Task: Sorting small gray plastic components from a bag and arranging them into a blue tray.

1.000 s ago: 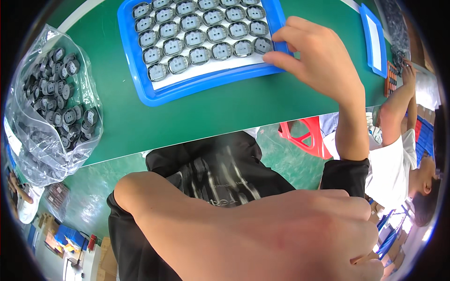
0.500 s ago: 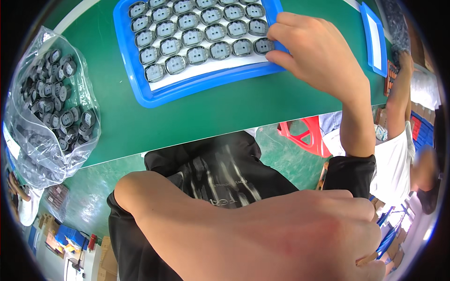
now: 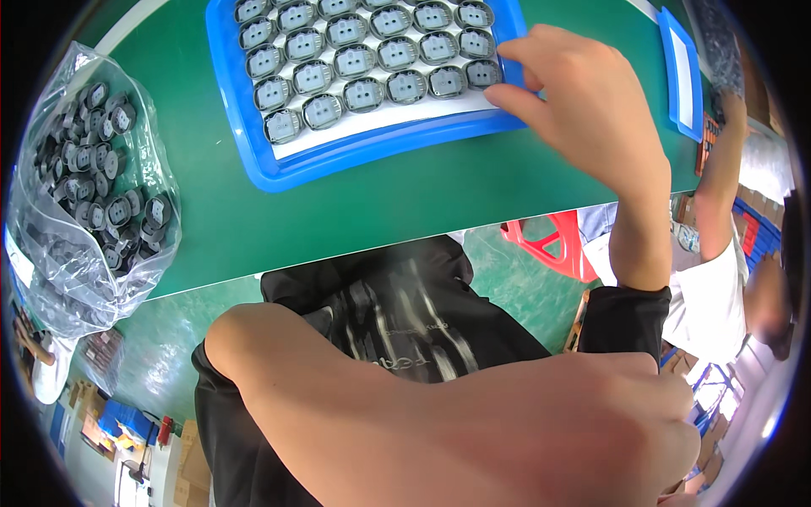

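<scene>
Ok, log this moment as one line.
Right hand: open beside grey part, blue tray | Left hand: near camera, grip unclear | Clear bag: grey parts inside, left side

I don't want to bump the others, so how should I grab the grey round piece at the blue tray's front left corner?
Probably pinch the grey piece by its round outer rim, coming from above and the near side: bare white liner shows there, while another piece sits close behind it.
</scene>
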A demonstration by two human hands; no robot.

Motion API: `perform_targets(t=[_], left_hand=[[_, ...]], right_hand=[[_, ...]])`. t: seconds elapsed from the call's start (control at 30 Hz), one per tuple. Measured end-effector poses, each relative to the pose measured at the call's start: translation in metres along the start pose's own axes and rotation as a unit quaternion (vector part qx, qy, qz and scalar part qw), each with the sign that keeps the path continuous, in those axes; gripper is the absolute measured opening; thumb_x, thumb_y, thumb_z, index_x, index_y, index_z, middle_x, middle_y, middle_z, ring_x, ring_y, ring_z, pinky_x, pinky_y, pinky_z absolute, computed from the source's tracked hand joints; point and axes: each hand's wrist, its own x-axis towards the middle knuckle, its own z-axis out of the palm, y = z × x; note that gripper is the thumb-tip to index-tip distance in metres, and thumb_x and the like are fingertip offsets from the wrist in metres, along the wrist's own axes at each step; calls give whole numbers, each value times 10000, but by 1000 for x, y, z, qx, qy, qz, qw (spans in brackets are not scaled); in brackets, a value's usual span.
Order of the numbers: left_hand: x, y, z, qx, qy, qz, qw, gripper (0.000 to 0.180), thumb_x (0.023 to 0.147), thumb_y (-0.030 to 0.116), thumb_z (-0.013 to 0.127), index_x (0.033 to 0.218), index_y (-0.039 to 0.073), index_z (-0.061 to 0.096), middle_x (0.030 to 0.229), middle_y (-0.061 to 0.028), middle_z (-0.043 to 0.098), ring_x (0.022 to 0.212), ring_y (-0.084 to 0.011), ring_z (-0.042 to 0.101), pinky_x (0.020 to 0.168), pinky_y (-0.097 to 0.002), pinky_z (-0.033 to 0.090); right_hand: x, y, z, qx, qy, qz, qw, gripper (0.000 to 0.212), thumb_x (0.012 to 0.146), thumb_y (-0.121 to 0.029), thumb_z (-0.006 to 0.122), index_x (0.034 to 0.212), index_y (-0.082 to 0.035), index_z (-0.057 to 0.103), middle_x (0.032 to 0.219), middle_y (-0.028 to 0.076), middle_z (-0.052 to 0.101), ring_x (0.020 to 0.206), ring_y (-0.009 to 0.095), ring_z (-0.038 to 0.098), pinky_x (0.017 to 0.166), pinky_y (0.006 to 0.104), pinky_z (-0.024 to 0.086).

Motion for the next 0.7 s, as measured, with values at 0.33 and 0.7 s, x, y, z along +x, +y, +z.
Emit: perform_targets(t=[0.33, 0.7], left_hand=[[-8, 16, -38, 10, -5, 14, 1000, 104, 925, 88, 651, 826, 58, 651, 840, -83, 656, 731, -230, 582, 668, -351, 476], [-38, 13, -131, 271, 193, 51, 942, 154, 1002, 121, 564, 963, -22, 605, 864, -138, 635, 801, -245, 570, 774, -411, 466]], right_hand=[[4, -6, -10, 201, 40, 125, 971, 250, 867, -134, 722, 1068, 13, 711, 1408, 239, 515, 1267, 455, 496, 1090, 476, 408], [-8, -8, 42, 97, 198, 53, 974, 295, 880, -206, 739, 1036, 42, 711, 1368, 250, 567, 1339, 400, 508, 1064, 479, 442]])
